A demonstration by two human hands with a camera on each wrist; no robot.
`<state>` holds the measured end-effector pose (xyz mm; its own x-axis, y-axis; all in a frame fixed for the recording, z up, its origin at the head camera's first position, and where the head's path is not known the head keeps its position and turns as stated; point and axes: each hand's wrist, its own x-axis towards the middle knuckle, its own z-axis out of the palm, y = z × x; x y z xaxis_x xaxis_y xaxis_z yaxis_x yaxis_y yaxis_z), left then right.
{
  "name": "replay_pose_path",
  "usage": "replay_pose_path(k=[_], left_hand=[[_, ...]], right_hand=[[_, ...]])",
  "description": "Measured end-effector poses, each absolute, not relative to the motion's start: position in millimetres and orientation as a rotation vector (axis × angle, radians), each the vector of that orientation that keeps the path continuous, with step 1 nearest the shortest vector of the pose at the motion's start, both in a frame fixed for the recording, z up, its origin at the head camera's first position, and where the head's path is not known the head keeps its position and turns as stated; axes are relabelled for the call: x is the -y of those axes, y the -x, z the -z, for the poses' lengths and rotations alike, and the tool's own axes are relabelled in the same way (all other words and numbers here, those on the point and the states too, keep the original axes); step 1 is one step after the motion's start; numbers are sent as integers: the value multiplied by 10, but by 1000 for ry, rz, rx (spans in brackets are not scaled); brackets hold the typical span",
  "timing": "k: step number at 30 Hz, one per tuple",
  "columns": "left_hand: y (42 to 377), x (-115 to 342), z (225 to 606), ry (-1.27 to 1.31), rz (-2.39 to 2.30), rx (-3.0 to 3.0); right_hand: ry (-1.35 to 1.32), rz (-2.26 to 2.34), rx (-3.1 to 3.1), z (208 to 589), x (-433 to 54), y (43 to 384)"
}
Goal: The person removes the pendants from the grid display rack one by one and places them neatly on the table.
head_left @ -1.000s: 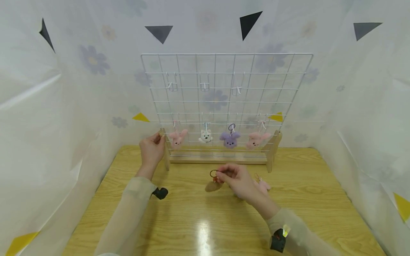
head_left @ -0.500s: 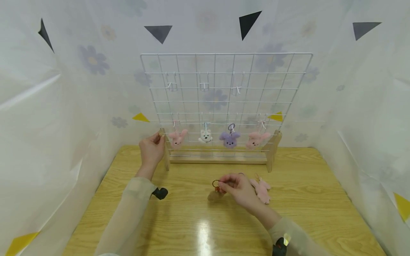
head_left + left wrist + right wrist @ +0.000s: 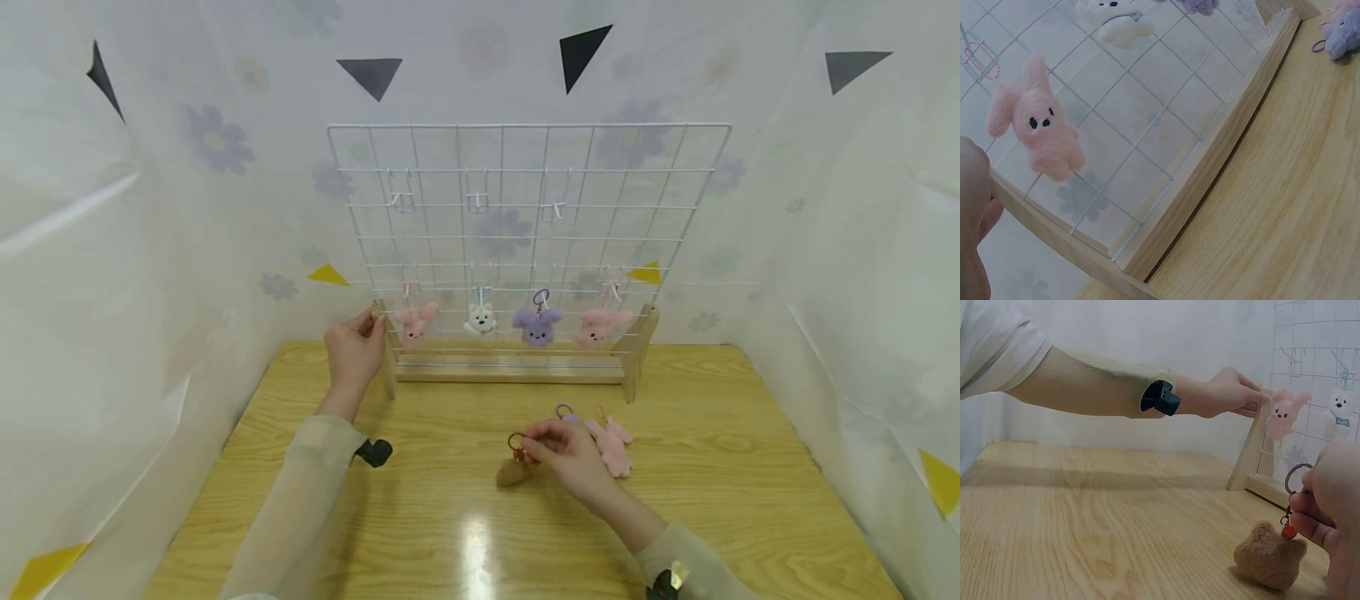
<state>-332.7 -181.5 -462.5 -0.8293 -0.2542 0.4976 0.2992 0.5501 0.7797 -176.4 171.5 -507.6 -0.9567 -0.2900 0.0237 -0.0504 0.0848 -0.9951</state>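
My right hand (image 3: 567, 460) pinches the ring and chain of a brown plush keychain (image 3: 1269, 555). Its fuzzy body hangs close over the wooden table (image 3: 435, 492), with a small red bead at the chain. Over at the rack, my left hand (image 3: 354, 354) grips the top of the left wooden post (image 3: 1249, 450). The white wire grid rack (image 3: 502, 127) stands tilted in its wooden base. Along its lower row hang a pink bunny plush (image 3: 1047, 131), a white bear plush (image 3: 481, 318), a purple plush (image 3: 537, 327) and another pink bunny plush (image 3: 597, 327).
Beside my right hand lie a pink plush keychain (image 3: 613, 450) and a purple plush keychain (image 3: 1342, 39), the latter partly hidden by the hand in the head view. Bare white hooks (image 3: 477, 200) sit on the grid's upper row. Patterned white sheeting (image 3: 285, 167) surrounds the table.
My right hand has moved toward me and slightly right with the brown plush keychain, lowering it close to the table. More of the lying plush keychains shows now. My left hand has stayed on the post.
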Motion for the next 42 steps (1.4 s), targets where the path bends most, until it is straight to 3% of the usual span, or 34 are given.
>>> replay_pose_path(k=[14, 42], left_hand=[[3318, 1828, 4626, 37, 1269, 2205], [3329, 1822, 4624, 82, 1255, 2178]], right_hand=[[294, 1942, -2283, 5131, -1673, 1951], [448, 1522, -2568, 5356, -1484, 2612]])
